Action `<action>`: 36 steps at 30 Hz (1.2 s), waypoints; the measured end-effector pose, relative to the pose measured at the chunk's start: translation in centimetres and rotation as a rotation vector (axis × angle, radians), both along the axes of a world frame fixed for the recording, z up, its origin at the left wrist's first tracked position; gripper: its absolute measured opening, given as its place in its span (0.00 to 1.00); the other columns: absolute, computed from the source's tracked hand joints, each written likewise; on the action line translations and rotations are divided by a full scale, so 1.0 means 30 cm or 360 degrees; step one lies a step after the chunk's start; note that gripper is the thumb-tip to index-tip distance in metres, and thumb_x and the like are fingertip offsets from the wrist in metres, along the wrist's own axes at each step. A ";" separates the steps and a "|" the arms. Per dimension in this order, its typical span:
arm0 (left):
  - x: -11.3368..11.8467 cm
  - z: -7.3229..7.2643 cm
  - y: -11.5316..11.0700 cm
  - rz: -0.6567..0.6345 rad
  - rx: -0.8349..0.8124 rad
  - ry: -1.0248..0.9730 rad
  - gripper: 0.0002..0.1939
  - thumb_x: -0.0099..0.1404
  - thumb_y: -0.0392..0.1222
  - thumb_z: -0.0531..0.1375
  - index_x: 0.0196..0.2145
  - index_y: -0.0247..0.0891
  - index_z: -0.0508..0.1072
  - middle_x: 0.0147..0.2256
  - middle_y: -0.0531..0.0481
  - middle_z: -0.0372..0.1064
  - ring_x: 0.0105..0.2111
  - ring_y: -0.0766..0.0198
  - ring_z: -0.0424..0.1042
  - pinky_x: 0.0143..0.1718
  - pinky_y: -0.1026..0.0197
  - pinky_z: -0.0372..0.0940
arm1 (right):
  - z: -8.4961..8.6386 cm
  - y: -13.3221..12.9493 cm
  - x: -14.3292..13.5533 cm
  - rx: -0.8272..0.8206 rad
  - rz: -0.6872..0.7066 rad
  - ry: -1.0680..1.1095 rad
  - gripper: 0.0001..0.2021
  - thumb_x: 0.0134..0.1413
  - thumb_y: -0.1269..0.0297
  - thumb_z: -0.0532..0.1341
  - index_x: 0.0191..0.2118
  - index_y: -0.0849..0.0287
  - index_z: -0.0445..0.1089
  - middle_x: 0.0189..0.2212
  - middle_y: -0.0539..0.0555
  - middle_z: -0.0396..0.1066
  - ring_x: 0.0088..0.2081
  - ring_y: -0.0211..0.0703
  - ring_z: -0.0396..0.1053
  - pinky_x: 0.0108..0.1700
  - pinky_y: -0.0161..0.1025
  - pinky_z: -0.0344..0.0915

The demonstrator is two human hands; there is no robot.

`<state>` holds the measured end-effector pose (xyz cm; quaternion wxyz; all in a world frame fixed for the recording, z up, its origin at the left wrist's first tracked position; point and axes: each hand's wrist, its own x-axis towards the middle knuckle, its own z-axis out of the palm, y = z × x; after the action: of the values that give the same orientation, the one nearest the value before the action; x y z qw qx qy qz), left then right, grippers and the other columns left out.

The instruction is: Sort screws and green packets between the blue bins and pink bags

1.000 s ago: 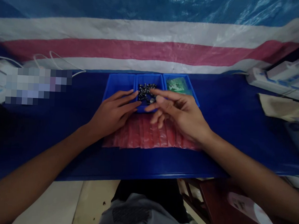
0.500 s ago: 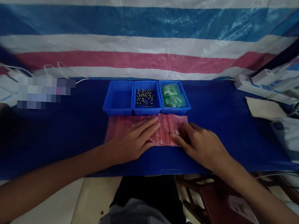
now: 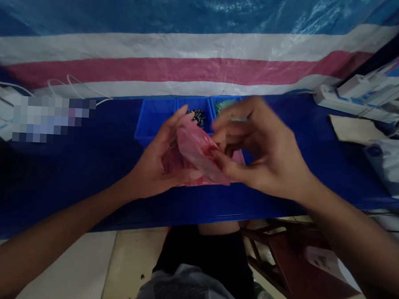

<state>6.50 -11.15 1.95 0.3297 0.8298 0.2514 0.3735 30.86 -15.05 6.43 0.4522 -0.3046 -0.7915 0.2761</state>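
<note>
A pink plastic bag [image 3: 197, 151], crumpled and partly folded, is held up over the table between both hands. My left hand [image 3: 159, 158] curves around its left side, thumb below and fingers above. With thumb and fingers closed, my right hand [image 3: 262, 153] grips the bag's right part; those fingers are somewhat blurred. Just behind the hands stand three blue bins in a row. The left bin [image 3: 147, 115] shows a bare floor, the middle one holds small dark screws [image 3: 198, 117], and the right one holds green plastic packets [image 3: 222, 106], mostly covered by my right hand.
A dark blue cloth covers the table [image 3: 95, 162]. White power strips [image 3: 332, 100] and cables lie at the right, near a beige card [image 3: 351, 130]. More white cables are at the left. A striped sheet [image 3: 191, 46] hangs behind, and a brown stool [image 3: 303, 271] stands below.
The pink bag lay flat under both hands before; now it is lifted and folded up between them. My right hand has risen and moved in over the bag, and the view has tilted slightly down.
</note>
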 end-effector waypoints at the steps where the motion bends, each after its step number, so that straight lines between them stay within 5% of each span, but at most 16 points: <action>1: -0.009 0.005 0.015 -0.0047 -0.0047 -0.0035 0.43 0.74 0.68 0.62 0.77 0.53 0.51 0.73 0.38 0.60 0.68 0.46 0.71 0.60 0.46 0.79 | 0.012 0.021 -0.011 0.0015 0.0076 0.0097 0.16 0.62 0.74 0.65 0.53 0.50 0.71 0.42 0.47 0.76 0.38 0.39 0.76 0.39 0.38 0.74; 4: -0.030 0.014 0.057 -0.0181 -0.0296 -0.0262 0.39 0.71 0.66 0.67 0.73 0.56 0.61 0.63 0.42 0.73 0.53 0.49 0.82 0.44 0.51 0.84 | 0.018 0.089 -0.030 0.0215 0.0004 0.0067 0.14 0.68 0.71 0.63 0.55 0.47 0.76 0.53 0.50 0.78 0.50 0.43 0.77 0.50 0.42 0.77; 6: -0.040 0.020 0.074 -0.0083 -0.0337 -0.0402 0.35 0.72 0.60 0.69 0.71 0.59 0.64 0.61 0.46 0.75 0.50 0.52 0.83 0.37 0.56 0.83 | 0.001 0.119 -0.036 0.0358 -0.0131 -0.0050 0.12 0.68 0.70 0.64 0.52 0.48 0.78 0.50 0.51 0.81 0.44 0.42 0.78 0.48 0.41 0.78; 9: -0.059 0.028 0.090 0.0313 0.0155 -0.0224 0.29 0.75 0.51 0.67 0.69 0.58 0.67 0.62 0.48 0.74 0.56 0.52 0.79 0.49 0.53 0.82 | -0.044 0.133 -0.032 0.0424 -0.0310 -0.0014 0.12 0.66 0.71 0.65 0.51 0.49 0.79 0.46 0.52 0.82 0.37 0.41 0.76 0.40 0.41 0.77; 12: -0.085 0.019 0.119 0.0598 0.0852 0.0395 0.29 0.77 0.53 0.65 0.71 0.49 0.67 0.68 0.40 0.68 0.66 0.43 0.72 0.66 0.40 0.72 | -0.086 0.136 -0.004 0.0271 -0.0429 0.0242 0.10 0.64 0.68 0.68 0.49 0.49 0.78 0.43 0.52 0.80 0.38 0.43 0.75 0.36 0.41 0.74; 16: -0.104 -0.023 0.169 0.0398 0.0993 0.0962 0.27 0.81 0.59 0.54 0.70 0.44 0.69 0.73 0.36 0.60 0.66 0.41 0.73 0.61 0.40 0.76 | -0.119 0.174 0.043 0.0012 -0.0396 0.0482 0.10 0.57 0.67 0.73 0.43 0.51 0.76 0.37 0.50 0.76 0.33 0.40 0.72 0.32 0.39 0.71; 20: -0.092 -0.052 0.188 0.0351 0.1019 0.0941 0.19 0.83 0.50 0.53 0.57 0.43 0.79 0.68 0.38 0.69 0.52 0.50 0.83 0.54 0.49 0.80 | -0.132 0.215 0.052 -0.0242 -0.0313 0.0700 0.08 0.58 0.63 0.72 0.37 0.53 0.73 0.28 0.45 0.71 0.24 0.34 0.65 0.25 0.35 0.66; 23: -0.079 -0.055 0.193 0.0343 0.1053 0.0934 0.19 0.83 0.45 0.51 0.54 0.41 0.81 0.67 0.37 0.70 0.51 0.49 0.84 0.52 0.47 0.81 | -0.132 0.212 0.039 -0.0266 -0.0297 0.0726 0.08 0.59 0.63 0.72 0.34 0.53 0.72 0.25 0.44 0.70 0.23 0.33 0.64 0.24 0.34 0.64; 26: -0.073 -0.049 0.196 0.0299 0.0986 0.0925 0.18 0.83 0.42 0.51 0.55 0.42 0.80 0.70 0.38 0.66 0.55 0.47 0.82 0.56 0.44 0.80 | -0.129 0.183 0.025 -0.0310 -0.0186 0.0758 0.09 0.56 0.70 0.72 0.36 0.53 0.72 0.29 0.45 0.73 0.26 0.34 0.68 0.28 0.34 0.68; 30: -0.063 -0.019 0.171 0.0224 0.0771 0.0601 0.19 0.83 0.49 0.53 0.61 0.42 0.77 0.65 0.41 0.74 0.68 0.45 0.71 0.68 0.37 0.71 | -0.118 0.141 0.015 -0.0379 -0.0003 0.0819 0.12 0.56 0.75 0.68 0.42 0.50 0.72 0.31 0.45 0.73 0.28 0.34 0.68 0.32 0.35 0.69; 34: -0.048 0.037 0.105 0.0205 -0.0023 0.0053 0.30 0.85 0.56 0.38 0.64 0.51 0.75 0.60 0.46 0.78 0.59 0.49 0.80 0.61 0.41 0.78 | -0.094 0.120 0.015 -0.0164 0.0026 0.0684 0.15 0.61 0.75 0.65 0.48 0.46 0.75 0.37 0.46 0.77 0.32 0.38 0.72 0.35 0.38 0.72; 36: -0.048 0.058 0.079 0.0134 -0.0335 -0.0074 0.29 0.85 0.59 0.40 0.69 0.51 0.69 0.60 0.43 0.78 0.56 0.48 0.82 0.55 0.42 0.82 | -0.082 0.118 0.022 -0.0033 0.0051 0.0461 0.13 0.63 0.75 0.64 0.46 0.47 0.77 0.41 0.48 0.81 0.36 0.40 0.77 0.37 0.40 0.75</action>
<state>5.07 -8.77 3.69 0.4049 0.7704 0.3161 0.3777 31.51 -11.52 3.98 0.5541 -0.2535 -0.7198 0.3325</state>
